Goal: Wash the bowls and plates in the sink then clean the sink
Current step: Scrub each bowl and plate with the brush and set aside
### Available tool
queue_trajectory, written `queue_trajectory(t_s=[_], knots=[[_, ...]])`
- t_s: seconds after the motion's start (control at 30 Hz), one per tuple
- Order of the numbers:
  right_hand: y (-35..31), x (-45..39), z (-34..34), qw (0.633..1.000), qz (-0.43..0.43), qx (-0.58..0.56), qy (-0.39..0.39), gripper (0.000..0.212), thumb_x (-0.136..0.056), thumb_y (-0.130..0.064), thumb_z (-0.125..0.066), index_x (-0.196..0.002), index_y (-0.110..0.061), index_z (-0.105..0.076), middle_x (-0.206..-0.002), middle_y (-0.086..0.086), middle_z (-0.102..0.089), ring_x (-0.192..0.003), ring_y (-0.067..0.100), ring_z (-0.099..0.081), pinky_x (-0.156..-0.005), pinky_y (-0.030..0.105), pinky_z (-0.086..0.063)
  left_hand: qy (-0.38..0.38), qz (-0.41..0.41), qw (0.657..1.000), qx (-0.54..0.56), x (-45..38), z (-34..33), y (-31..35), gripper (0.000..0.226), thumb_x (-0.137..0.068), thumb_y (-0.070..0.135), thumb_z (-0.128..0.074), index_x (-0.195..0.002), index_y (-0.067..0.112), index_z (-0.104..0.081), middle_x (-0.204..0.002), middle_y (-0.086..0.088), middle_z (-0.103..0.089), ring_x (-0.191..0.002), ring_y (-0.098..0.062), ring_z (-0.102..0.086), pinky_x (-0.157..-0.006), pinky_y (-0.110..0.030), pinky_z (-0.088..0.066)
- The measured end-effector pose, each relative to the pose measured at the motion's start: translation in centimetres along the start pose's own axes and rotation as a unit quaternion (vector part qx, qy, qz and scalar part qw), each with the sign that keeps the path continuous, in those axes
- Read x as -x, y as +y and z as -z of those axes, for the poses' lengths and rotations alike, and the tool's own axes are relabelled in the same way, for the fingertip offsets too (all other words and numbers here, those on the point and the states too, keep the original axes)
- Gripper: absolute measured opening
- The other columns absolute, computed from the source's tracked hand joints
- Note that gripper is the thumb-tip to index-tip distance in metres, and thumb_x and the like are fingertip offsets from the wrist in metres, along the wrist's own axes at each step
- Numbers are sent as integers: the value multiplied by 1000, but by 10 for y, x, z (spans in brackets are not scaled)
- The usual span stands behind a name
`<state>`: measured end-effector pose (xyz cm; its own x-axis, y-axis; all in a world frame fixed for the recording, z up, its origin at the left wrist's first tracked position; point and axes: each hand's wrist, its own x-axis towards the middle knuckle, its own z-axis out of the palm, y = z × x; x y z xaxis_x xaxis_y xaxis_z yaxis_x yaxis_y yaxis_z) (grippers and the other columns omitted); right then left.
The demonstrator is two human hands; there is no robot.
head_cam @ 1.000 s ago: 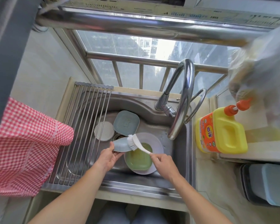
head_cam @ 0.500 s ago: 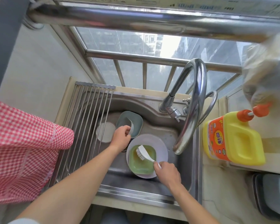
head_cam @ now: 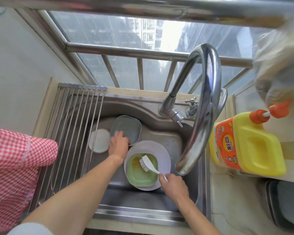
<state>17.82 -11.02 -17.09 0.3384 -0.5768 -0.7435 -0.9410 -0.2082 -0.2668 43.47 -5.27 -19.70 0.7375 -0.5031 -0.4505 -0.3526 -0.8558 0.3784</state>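
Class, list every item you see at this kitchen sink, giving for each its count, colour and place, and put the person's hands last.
Stainless steel sink: one, silver, centre.
Curved steel tap: one, silver, behind the basin on the right.
Square green bowl: one, green, on the round plate.
Round pale plate: one, pale grey, basin centre.
Square grey-blue dish: one, basin rear.
Small round white dish: one, under the rack's edge.
Roll-up steel drying rack: one, silver, over the sink's left.
Yellow detergent bottle: one, orange cap, right counter.
Red checked cloth: one, far left.
White dish brush: one, in the green bowl.
Left hand: on the grey-blue dish.
Right hand: gripping the brush handle.
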Motion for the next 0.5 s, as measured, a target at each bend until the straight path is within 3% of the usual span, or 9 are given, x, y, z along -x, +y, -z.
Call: queue_trajectory(t_s=[0.07, 0.13, 0.23, 0.33, 0.43, 0.5], knots=[[-1, -1, -1, 1000, 0, 3, 0, 51, -97, -60, -35, -73, -20, -55, -89, 7, -69, -85, 31, -64, -74, 37, -53, -4, 35, 999, 3, -5, -2, -7, 23, -84, 14, -53, -105, 8, -61, -114, -13, -57, -105, -34, -51, -88, -41, -40], [-3, -2, -1, 1000, 2, 5, -2, 52, -98, -61, -35, -73, -20, -54, -88, 7, -68, -82, 31, -62, -70, 36, -50, -29, 21, 999, -18, -5, -4, -15, 18, -87, 6, -50, -97, 1, -64, -108, -18, -59, -98, -37, -54, -87, -42, -44], [-7, -4, -2, 1000, 2, 7, -7, 52, -98, -60, -36, -76, -18, -58, -87, 5, -69, -82, 30, -63, -71, 35, -51, -56, -26, 997, -49, 0, -5, -22, 29, -86, -1, -49, -104, 4, -70, -105, -15, -60, -99, -38, -60, -84, -37, -47], [-11, -2, 0, 1000, -2, 3, -8, 52, -96, -60, -37, -78, -18, -61, -84, 3, -68, -81, 29, -62, -67, 33, -49, -55, -44, 997, -26, 16, -8, -24, 40, -85, 0, -50, -120, 10, -67, -124, -11, -59, -113, -34, -57, -96, -38, -46], [-15, 2, 4, 1000, -4, 4, -5, 51, -98, -59, -38, -74, -18, -58, -77, 0, -62, -76, 27, -58, -63, 33, -44, -35, 14, 999, 19, 49, -22, -25, 26, -87, -1, -52, -110, 12, -56, -119, -8, -50, -103, -32, -55, -88, -40, -48], [-15, 5, 7, 1000, -3, 7, 1, 51, -98, -58, -38, -70, -19, -54, -75, 1, -61, -75, 28, -58, -64, 33, -45, -68, 71, 994, 41, 69, -34, -27, 16, -88, 4, -57, -103, 10, -53, -111, -11, -58, -97, -33, -59, -84, -42, -50]])
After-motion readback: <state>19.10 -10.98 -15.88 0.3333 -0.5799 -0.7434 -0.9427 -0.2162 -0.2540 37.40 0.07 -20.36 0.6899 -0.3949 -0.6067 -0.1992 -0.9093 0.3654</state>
